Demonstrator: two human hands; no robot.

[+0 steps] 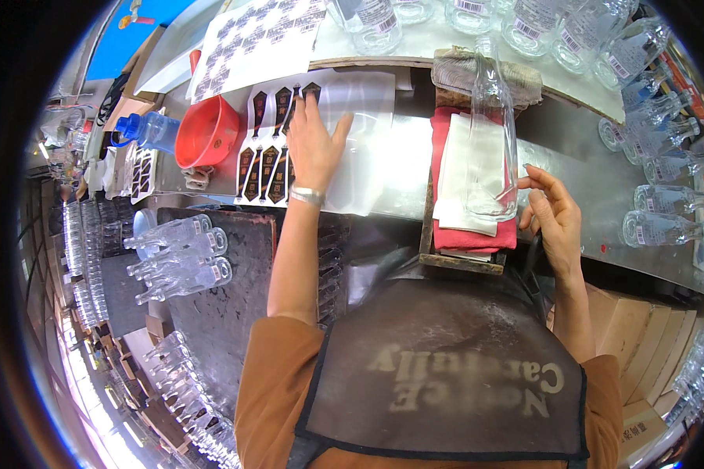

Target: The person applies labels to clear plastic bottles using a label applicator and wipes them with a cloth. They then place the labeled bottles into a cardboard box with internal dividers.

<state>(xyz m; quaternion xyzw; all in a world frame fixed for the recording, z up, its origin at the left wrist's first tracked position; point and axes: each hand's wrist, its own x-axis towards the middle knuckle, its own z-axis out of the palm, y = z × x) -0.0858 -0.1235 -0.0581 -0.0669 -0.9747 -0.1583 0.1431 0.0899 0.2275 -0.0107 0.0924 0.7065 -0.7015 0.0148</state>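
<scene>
My left hand (314, 148) lies over a sheet of black, tie-shaped labels (267, 176), fingers stretched out and thumb apart. Its fingertips rest at a label near the sheet's far edge; whether one is being lifted I cannot tell. The right side of the backing sheet (368, 148) carries no black labels. A clear glass bottle (490, 148) lies on a white cloth (454, 184) over a red cloth (440, 141), on a wooden stand (461, 263). Beside the bottle's base is my right hand (554, 219), open with loosely bent fingers and nothing visible in it.
A red bowl (207, 131) and a blue-capped bottle (149, 131) stand at the left. Several labelled glass bottles line the far shelf (414, 61) and the right side. More bottles lie on a dark surface (246, 313) at the left. Cardboard boxes (626, 328) are at the lower right.
</scene>
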